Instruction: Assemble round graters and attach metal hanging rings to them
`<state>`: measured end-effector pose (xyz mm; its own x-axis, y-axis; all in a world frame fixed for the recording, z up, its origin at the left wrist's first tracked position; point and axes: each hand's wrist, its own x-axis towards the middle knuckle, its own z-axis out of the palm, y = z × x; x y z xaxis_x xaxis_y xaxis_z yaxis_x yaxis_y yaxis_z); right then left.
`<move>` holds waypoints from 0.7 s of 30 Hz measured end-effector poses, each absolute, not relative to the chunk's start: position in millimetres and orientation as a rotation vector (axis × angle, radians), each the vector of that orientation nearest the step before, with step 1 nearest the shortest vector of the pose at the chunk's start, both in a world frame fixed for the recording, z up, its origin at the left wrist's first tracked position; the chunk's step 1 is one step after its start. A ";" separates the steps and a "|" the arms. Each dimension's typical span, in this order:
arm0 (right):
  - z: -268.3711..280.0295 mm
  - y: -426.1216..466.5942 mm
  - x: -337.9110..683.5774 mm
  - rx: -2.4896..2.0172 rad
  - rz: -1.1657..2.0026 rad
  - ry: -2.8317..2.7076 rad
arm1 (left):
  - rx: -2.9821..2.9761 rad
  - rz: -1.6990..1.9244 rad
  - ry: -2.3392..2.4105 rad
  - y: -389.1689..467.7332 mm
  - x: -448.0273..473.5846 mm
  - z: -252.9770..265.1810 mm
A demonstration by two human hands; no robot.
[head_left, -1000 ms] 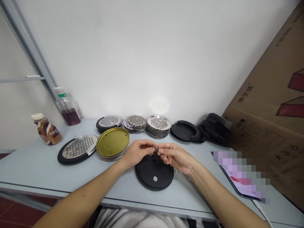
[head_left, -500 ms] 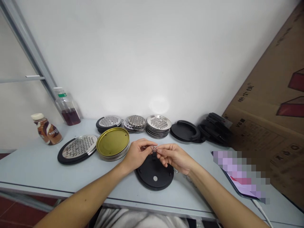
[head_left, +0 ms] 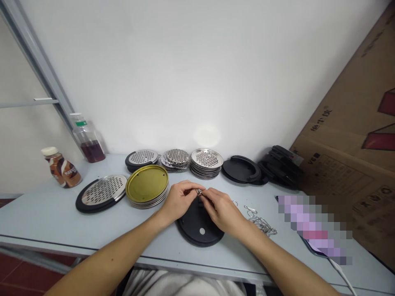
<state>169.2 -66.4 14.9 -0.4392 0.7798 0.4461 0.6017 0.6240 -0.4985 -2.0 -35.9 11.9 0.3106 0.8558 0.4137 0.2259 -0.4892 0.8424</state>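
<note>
My left hand (head_left: 178, 201) and my right hand (head_left: 220, 207) meet at the far edge of a round black plastic base (head_left: 202, 239) lying on the table. Between their fingertips they pinch a small bent metal wire clip (head_left: 199, 192), partly covered by the fingers. The base shows a pale round spot near its front edge, and the right hand hides part of its right side. To the right of that hand lies a pile of similar wire clips (head_left: 263, 225), with a few loose ones beside it.
A stack of gold-coloured discs (head_left: 147, 185) and a black-rimmed grater (head_left: 101, 193) lie to the left. Behind stand grater stacks (head_left: 206, 162) and black plastic parts (head_left: 240, 169). Two bottles (head_left: 61, 168) (head_left: 89, 142) are far left; a phone (head_left: 314, 230) and carton (head_left: 345, 164) are right.
My right hand has turned over and closed in toward the left hand, its fingers now pointing downward around the clip. The wire clip pile on the right has come into view.
</note>
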 end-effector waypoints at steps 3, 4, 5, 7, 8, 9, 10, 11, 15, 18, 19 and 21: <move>11.7 -65.5 168.7 -1.077 0.331 -2.206 | 1.799 1.156 0.943 -36.1 0.0 10.6; 11.4 -65.5 168.4 -1.076 0.326 -2.207 | 1.769 1.147 0.940 -36.3 0.4 10.8; 11.4 -65.8 168.0 -1.077 0.320 -2.207 | 1.749 1.137 0.939 -36.6 0.7 11.3; 11.5 -66.4 167.2 -1.081 0.301 -2.206 | 1.736 1.123 0.943 -37.3 0.7 13.2; 11.2 -66.7 166.9 -1.087 0.286 -2.207 | 1.736 1.116 0.948 -37.7 0.6 14.4; 10.7 -66.8 166.6 -1.098 0.265 -2.208 | 1.737 1.107 0.956 -37.9 0.3 15.4; 10.0 -66.9 166.4 -1.111 0.239 -2.210 | 1.732 1.097 0.965 -38.0 0.1 16.3; 9.1 -66.8 166.2 -1.128 0.213 -2.212 | 1.723 1.087 0.972 -38.0 -0.1 17.0; 6.9 -66.7 165.8 -1.175 0.166 -2.226 | 1.678 1.074 0.970 -36.9 -0.5 17.5; 7.4 -67.1 165.8 -1.157 0.172 -2.233 | 1.660 1.073 0.941 -36.2 -0.4 17.3; 7.7 -67.2 166.0 -1.152 0.168 -2.235 | 1.659 1.071 0.932 -36.1 -0.4 17.3; 7.6 -67.4 166.4 -1.150 0.146 -2.244 | 1.666 1.065 0.930 -35.9 -0.5 17.3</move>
<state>166.4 -67.4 7.6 -0.4397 0.7684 0.4651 0.7015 0.6171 -0.3564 -0.5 -35.9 17.3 0.3398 0.9098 0.2382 0.1136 -0.2911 0.9499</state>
